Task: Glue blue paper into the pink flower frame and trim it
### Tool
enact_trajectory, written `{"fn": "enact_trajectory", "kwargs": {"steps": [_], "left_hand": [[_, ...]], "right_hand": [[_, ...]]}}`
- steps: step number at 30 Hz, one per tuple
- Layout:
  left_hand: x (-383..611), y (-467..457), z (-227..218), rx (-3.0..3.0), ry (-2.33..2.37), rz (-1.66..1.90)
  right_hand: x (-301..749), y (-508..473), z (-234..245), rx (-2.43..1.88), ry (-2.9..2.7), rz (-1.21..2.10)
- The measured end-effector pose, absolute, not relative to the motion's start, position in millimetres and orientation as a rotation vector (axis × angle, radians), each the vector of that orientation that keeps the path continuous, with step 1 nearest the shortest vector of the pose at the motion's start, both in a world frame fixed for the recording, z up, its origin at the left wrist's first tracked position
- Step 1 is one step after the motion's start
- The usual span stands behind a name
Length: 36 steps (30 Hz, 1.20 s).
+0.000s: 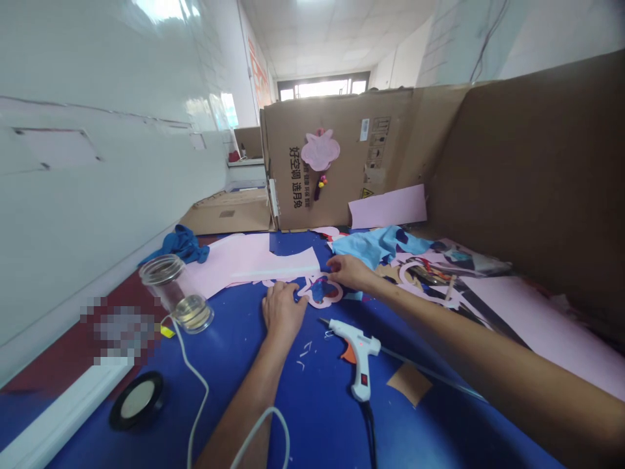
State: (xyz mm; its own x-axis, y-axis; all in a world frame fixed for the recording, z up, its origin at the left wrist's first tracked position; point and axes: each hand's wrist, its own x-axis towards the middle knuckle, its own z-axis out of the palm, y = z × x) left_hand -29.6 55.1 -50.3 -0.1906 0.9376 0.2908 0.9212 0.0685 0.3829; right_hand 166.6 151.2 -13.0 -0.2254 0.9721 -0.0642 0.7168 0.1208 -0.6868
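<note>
Hands: 2, bare, both reaching forward over a blue tabletop point(317, 417).
Left hand point(283, 312): palm down, fingers pressed together, fingertips at the lower left of the cut-out; cannot tell whether it grips or only presses.
Right hand point(346, 272): palm down, fingers close together, tips at the upper right of the cut-out; cannot tell whether it pinches.
Main item: 1 pink cut-out shape point(319, 291) with a blue centre, flat on the tabletop between both hands, just below a pink sheet point(249, 260).
Tool: 1 white hot glue gun point(354, 355), orange trigger, lying on its side near the right forearm, black cord trailing toward the bottom edge.
Nearby: 1 brown card scrap point(409, 384) beside the glue gun; 1 thin dark rod point(430, 371) running past it.
Left of hands: 1 clear glass jar point(178, 293), tilted on its side; 1 white cable point(199, 391); 1 black round object point(138, 400), pale centre.
Far side: 1 blue cloth point(178, 244); light blue scraps point(375, 246) among mixed paper offcuts point(424, 273).
Backdrop: 1 cardboard box panel point(336, 156) with black printed characters and 1 pink flower-shaped ornament point(319, 150) fixed to it; 1 pink card point(388, 206) leaning against it.
</note>
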Motion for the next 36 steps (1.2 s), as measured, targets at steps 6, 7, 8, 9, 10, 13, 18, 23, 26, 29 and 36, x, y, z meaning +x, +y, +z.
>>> {"fn": "enact_trajectory", "kwargs": {"steps": [6,7,8,9,10,13,18,23,26,29,36], "left_hand": [[-28.9,55.0,-56.6,2.042,2.272,0.751],[-29.0,54.8,-56.8,2.042,2.261,0.759],[-29.1,54.5,-56.9,2.041,2.249,0.768],[-29.3,54.6,-56.7,2.033,2.236,0.783],[-29.6,54.9,-56.4,2.016,2.221,0.811],[-32.3,58.7,-55.1,1.899,2.137,1.020],[-36.7,68.9,-51.3,1.364,1.769,1.491],[-22.8,61.8,-40.3,1.218,1.531,1.513],[-7.6,49.3,-31.9,1.107,1.260,1.448],[3.1,39.2,-26.0,1.056,1.130,1.385],[2.3,35.7,-20.1,1.105,1.199,1.426]], "right_hand": [[153.4,177.8,-23.5,-1.684,-1.967,1.108],[153.7,179.0,-24.5,-1.678,-1.939,1.156],[154.3,179.7,-25.6,-1.667,-1.906,1.207],[155.3,179.8,-26.6,-1.650,-1.868,1.260],[156.8,179.3,-27.6,-1.629,-1.822,1.310],[166.1,173.6,-27.4,-1.536,-1.647,1.410],[196.8,147.4,-8.1,-1.310,-1.335,1.394],[218.0,103.8,10.4,-1.128,-1.150,1.301],[216.2,80.1,10.9,-1.055,-1.071,1.247],[207.5,63.8,7.5,-0.992,-1.024,1.217],[194.3,51.6,-2.8,-0.906,-1.036,1.300]]}}
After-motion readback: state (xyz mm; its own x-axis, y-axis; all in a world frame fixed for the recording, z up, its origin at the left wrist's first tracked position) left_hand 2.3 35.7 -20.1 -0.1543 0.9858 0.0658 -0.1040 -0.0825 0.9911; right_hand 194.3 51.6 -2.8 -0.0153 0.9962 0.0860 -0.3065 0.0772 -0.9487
